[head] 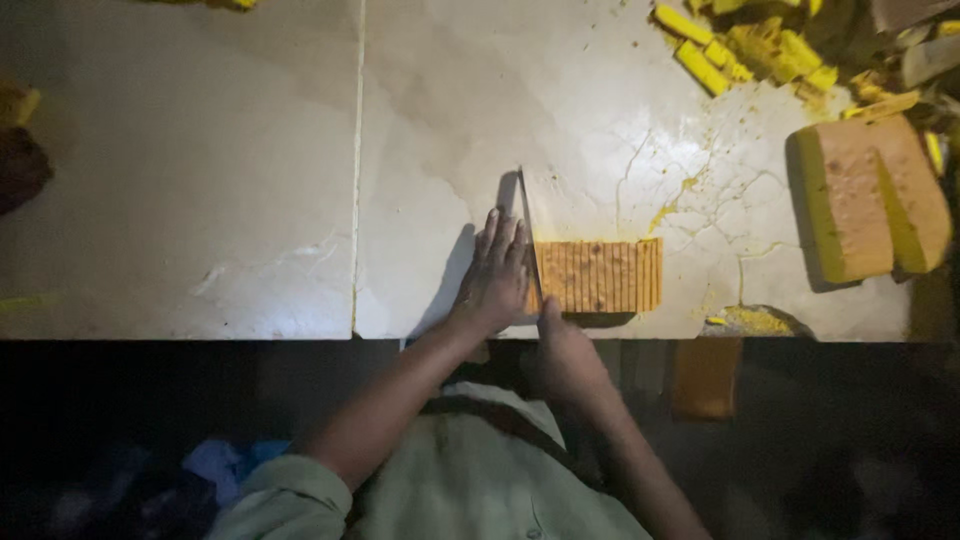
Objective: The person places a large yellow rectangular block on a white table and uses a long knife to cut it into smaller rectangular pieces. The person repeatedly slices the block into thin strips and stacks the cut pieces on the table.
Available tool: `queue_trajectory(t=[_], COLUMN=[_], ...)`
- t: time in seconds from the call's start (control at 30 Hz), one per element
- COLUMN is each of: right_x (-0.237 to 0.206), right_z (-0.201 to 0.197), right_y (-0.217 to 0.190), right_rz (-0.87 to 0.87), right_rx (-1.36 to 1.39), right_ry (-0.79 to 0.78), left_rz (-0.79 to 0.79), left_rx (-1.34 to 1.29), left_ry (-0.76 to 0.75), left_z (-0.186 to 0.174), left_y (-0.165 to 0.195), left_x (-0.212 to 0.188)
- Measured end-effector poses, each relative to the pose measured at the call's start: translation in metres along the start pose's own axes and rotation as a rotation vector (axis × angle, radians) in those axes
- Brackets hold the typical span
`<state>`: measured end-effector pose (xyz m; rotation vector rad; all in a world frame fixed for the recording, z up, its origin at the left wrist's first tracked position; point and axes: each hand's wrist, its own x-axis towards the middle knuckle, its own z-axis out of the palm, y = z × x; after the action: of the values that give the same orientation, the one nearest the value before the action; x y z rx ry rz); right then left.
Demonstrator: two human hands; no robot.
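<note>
A person is cutting a flat slab of cake on a pale stone counter, seen from above. The left hand is lying flat with fingers extended and close together, palm down, pressing against the left end of the slab beside a long knife. The right hand is closed around what must be the knife's handle at the counter's near edge; the handle itself is hidden inside the grip. The blade is running away from the person, standing on its edge between the left fingers and the slab.

The slab is lying just to the right of both hands, its brown top already scored with many close parallel cuts, so it is likely behaving as a row of thin slices rather than one piece. It looks soft, light and crumbly: a spongy yellow crumb under a browned crust. It would probably squash or break if pinched, so holding it gently with a flat palm on the top or against an end seems the safest way to steady it.

Far off to the right, two thick blocks of cake are resting, and beyond the hands to the right, yellow offcuts are lying heaped. Crumbs are scattered near the counter's edge.
</note>
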<state>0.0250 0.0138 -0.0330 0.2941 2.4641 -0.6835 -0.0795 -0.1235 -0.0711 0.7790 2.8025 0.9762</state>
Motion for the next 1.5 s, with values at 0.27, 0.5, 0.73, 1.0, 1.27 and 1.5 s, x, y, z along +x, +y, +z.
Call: queue_trajectory(t=[0.27, 0.5, 0.73, 1.0, 1.27, 1.5], right_x=[-0.062, -0.072, 0.022, -0.089, -0.025, 0.008], right_z=[-0.029, 0.043, -0.013, -0.006, 0.042, -0.040], right_y=[-0.028, 0.037, -0.024, -0.007, 0.007, -0.080], right_rz=[0.032, 0.316, -0.036, 0.053, 0.103, 0.034], right_rx=[-0.027, 0.236, 0.009, 0.120, -0.076, 0.029], right_ry=[-0.206, -0.204, 0.030, -0.247, -0.145, 0.017], left_rz=[0.017, 0.043, -0.012, 0.027, 0.072, -0.013], left_rx=[-0.004, -0.003, -0.055, -0.121, -0.164, 0.132], left_ry=[0.058, 0.049, -0.061, 0.050, 0.086, -0.002], left_z=[-0.008, 0.016, 0.018, 0.002, 0.014, 0.006], left_y=[-0.002, -0.012, -0.025, -0.019, -0.026, -0.035], left_x=[-0.006, -0.009, 0.001, -0.014, -0.011, -0.013])
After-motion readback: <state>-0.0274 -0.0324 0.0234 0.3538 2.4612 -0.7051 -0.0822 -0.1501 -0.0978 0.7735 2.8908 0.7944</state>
